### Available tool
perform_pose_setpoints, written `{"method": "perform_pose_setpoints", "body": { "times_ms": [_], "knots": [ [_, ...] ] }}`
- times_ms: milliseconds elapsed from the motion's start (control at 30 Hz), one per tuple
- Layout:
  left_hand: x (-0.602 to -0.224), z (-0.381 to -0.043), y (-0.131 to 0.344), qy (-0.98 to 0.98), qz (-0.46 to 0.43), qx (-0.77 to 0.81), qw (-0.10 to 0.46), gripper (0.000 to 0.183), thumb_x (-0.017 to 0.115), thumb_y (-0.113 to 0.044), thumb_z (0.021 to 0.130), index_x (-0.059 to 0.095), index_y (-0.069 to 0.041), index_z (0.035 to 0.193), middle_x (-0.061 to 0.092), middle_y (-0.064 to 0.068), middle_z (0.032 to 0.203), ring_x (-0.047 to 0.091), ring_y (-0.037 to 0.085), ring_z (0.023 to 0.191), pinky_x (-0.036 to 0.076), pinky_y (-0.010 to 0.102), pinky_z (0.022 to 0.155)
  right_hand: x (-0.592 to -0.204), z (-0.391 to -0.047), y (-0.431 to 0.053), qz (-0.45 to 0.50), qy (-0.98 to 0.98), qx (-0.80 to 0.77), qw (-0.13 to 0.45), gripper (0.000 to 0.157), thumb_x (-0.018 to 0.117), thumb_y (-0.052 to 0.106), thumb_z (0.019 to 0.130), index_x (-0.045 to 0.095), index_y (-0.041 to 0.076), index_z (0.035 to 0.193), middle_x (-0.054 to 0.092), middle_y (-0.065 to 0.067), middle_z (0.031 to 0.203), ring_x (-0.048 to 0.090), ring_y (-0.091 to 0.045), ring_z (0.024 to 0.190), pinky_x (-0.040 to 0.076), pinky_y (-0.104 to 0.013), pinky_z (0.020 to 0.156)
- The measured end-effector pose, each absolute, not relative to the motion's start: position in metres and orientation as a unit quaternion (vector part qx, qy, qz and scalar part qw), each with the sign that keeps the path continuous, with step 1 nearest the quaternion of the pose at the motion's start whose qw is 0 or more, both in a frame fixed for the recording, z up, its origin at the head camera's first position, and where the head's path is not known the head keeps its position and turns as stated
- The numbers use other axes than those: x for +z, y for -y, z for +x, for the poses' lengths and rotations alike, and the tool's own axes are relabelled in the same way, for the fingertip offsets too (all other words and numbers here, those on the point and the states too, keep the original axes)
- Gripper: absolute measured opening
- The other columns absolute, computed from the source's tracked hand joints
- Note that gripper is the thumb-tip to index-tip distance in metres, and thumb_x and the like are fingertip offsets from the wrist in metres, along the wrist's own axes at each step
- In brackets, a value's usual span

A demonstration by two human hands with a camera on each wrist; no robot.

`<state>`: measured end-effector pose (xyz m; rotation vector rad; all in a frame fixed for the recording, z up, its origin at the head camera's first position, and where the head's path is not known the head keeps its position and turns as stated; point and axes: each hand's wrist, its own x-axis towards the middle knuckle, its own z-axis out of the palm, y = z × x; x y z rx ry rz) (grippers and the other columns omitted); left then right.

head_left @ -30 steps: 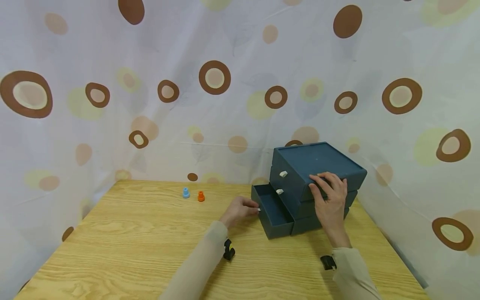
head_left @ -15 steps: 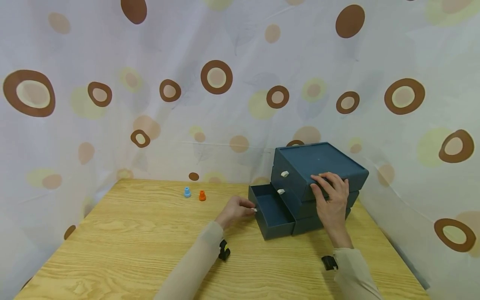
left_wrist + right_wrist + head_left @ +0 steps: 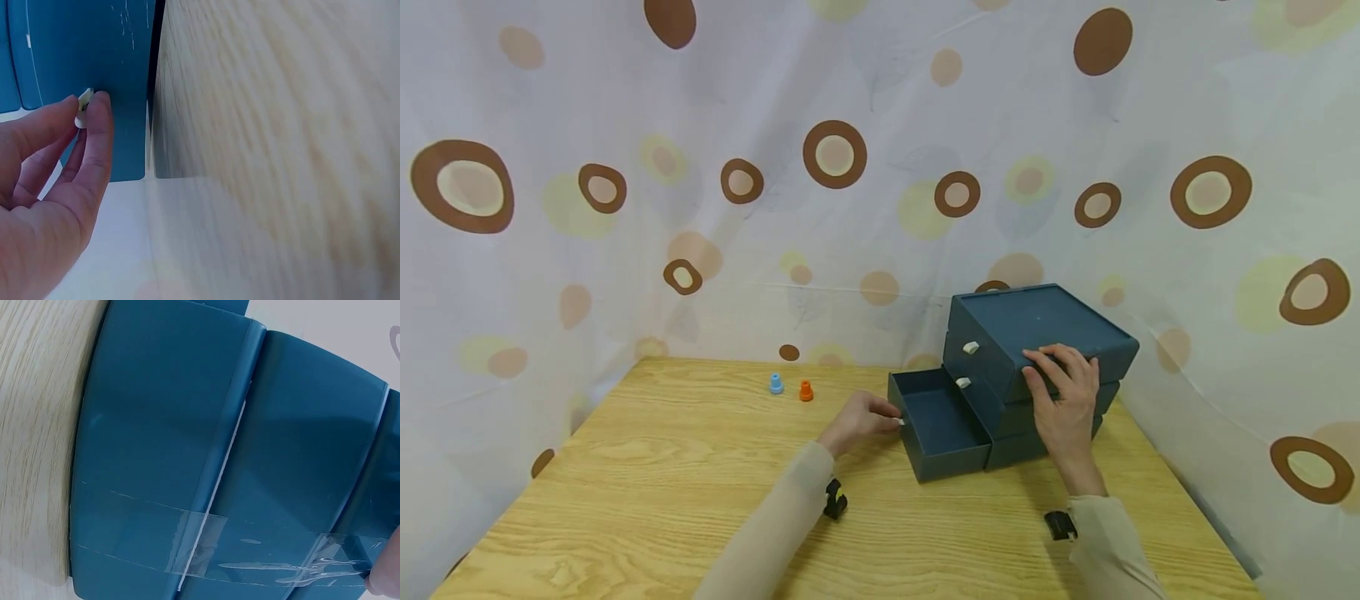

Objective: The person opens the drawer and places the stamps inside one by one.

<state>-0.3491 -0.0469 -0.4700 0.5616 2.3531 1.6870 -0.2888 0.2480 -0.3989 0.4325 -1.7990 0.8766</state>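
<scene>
A dark blue drawer unit (image 3: 1037,321) with stacked drawers stands at the right of the table. Its bottom drawer (image 3: 951,464) is pulled out to the left, and no object shows inside it. My left hand (image 3: 859,423) pinches that drawer's small white knob (image 3: 82,117) between thumb and fingers. On the unit's top front edge rests my right hand (image 3: 1066,408), its fingers bent over the top and the thumb against the side. Only a fingertip (image 3: 384,569) of it enters the right wrist view, beside clear tape on the unit's side.
A light blue peg-like piece (image 3: 776,384) and an orange one (image 3: 806,391) stand on the wooden table (image 3: 647,467), left of the drawer. Two more white knobs, an upper knob (image 3: 971,347) and a middle knob (image 3: 963,382), sit on shut drawers. A patterned curtain (image 3: 865,242) hangs behind.
My left hand has moved left with the knob, and the bottom drawer has slid further out of the unit. My right hand has stayed on the unit's top edge.
</scene>
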Motion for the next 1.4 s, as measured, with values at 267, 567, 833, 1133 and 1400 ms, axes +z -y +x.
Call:
{"method": "perform_pose_setpoints", "body": {
  "times_ms": [267, 567, 833, 1133, 1400],
  "knots": [
    [-0.470, -0.349, 0.053, -0.784, 0.207, 0.576, 0.108, 0.022, 0.067, 0.001, 0.090, 0.071, 0.006, 0.111, 0.069, 0.022, 0.112, 0.068, 0.033, 0.102, 0.057, 0.039, 0.087, -0.398, -0.287, -0.249, 0.179, 0.752, 0.365, 0.519, 0.021, 0.072, 0.009, 0.087, 0.075, 0.006, 0.108, 0.063, -0.020, 0.113, 0.049, -0.036, 0.120, 0.005, -0.064, 0.117],
    [-0.470, -0.350, 0.061, -0.784, 0.205, 0.576, 0.113, 0.022, 0.067, 0.001, 0.090, 0.071, 0.007, 0.111, 0.069, 0.022, 0.110, 0.069, 0.033, 0.099, 0.057, 0.039, 0.086, -0.398, -0.289, -0.249, 0.186, 0.744, 0.371, 0.524, 0.021, 0.073, 0.008, 0.085, 0.076, 0.008, 0.107, 0.064, -0.019, 0.112, 0.051, -0.036, 0.119, 0.005, -0.066, 0.117],
    [-0.472, -0.349, 0.064, -0.790, 0.188, 0.572, 0.116, 0.022, 0.067, -0.002, 0.090, 0.071, 0.005, 0.111, 0.069, 0.020, 0.112, 0.069, 0.031, 0.099, 0.057, 0.038, 0.086, -0.398, -0.289, -0.249, 0.190, 0.740, 0.372, 0.526, 0.021, 0.074, 0.008, 0.085, 0.077, 0.007, 0.106, 0.065, -0.019, 0.112, 0.051, -0.037, 0.119, 0.005, -0.067, 0.116],
    [-0.470, -0.350, 0.066, -0.789, 0.194, 0.570, 0.125, 0.023, 0.067, -0.003, 0.091, 0.071, 0.003, 0.112, 0.069, 0.019, 0.114, 0.069, 0.032, 0.100, 0.057, 0.039, 0.086, -0.398, -0.290, -0.248, 0.187, 0.742, 0.371, 0.526, 0.021, 0.074, 0.009, 0.085, 0.077, 0.008, 0.106, 0.065, -0.019, 0.112, 0.051, -0.037, 0.119, 0.005, -0.066, 0.116],
    [-0.464, -0.344, 0.073, -0.779, 0.179, 0.586, 0.133, 0.028, 0.060, -0.007, 0.097, 0.066, 0.005, 0.121, 0.066, 0.021, 0.120, 0.067, 0.036, 0.105, 0.056, 0.043, 0.089, -0.398, -0.290, -0.248, 0.185, 0.743, 0.371, 0.525, 0.021, 0.074, 0.008, 0.085, 0.076, 0.008, 0.106, 0.064, -0.019, 0.113, 0.050, -0.036, 0.119, 0.005, -0.065, 0.117]
  ]
}}
